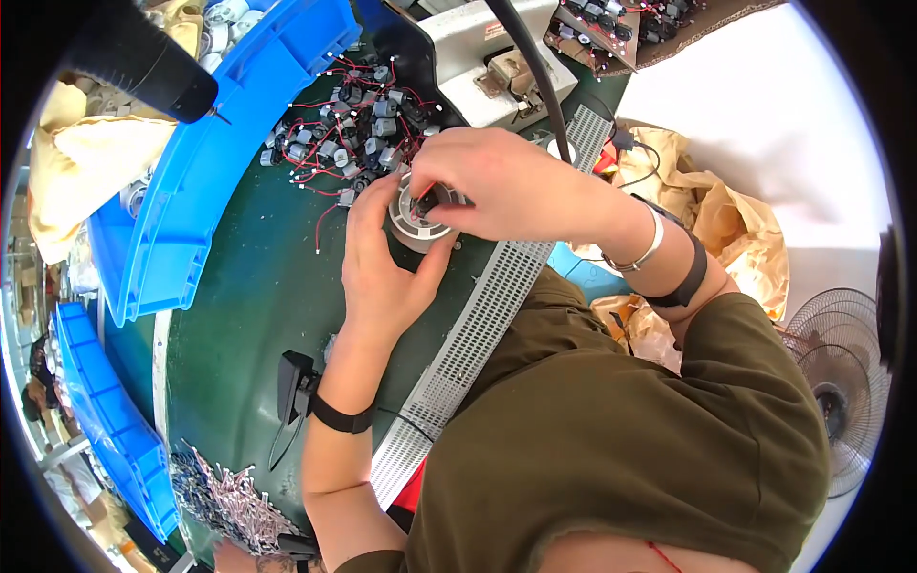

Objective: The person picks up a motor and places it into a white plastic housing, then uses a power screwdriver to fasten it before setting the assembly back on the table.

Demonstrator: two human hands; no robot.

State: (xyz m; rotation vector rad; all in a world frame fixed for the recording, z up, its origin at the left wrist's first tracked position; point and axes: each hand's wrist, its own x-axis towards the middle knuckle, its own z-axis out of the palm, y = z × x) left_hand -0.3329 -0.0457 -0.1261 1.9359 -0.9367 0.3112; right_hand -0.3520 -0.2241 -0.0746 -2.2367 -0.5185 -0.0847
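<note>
Housing (407, 223): over the green worktop (258, 296), right side, can't tell if it's resting | left hand (377, 272): thumb and fingers curved round it | right hand (487, 177): fingertips bunched at its opening, can't tell what they're pinching tbh | motors (385, 127): messy pile just beyond, far side | blue bin (186, 210): off left

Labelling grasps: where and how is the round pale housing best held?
Likely grip the housing by its outer wall, from the left and near sides: its roundness suits a wraparound hold, as the left hand shows; the right hand crowds the open face.
</note>
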